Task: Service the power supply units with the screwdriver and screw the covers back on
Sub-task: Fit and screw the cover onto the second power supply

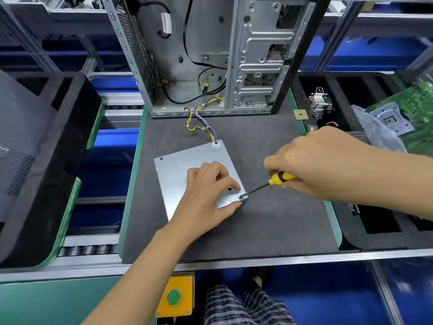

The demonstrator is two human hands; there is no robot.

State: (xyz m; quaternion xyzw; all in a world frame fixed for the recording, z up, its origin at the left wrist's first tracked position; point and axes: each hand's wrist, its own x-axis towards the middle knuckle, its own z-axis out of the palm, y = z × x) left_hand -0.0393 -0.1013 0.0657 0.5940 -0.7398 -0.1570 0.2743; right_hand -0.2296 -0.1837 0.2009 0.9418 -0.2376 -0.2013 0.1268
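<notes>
Head view: the power supply (187, 165) lies flat near the middle of the counter (269, 226), its cables (203, 123) running back to the open computer case (234, 55). The left hand (206, 195) presses on the cover, grasping nothing. The right hand (328, 165) grips the screwdriver (264, 184), tip on the screw (240, 197) at the cover's near right corner. The slanted shaft could slip out and strip the screw, or jab the nearby left fingers.
</notes>
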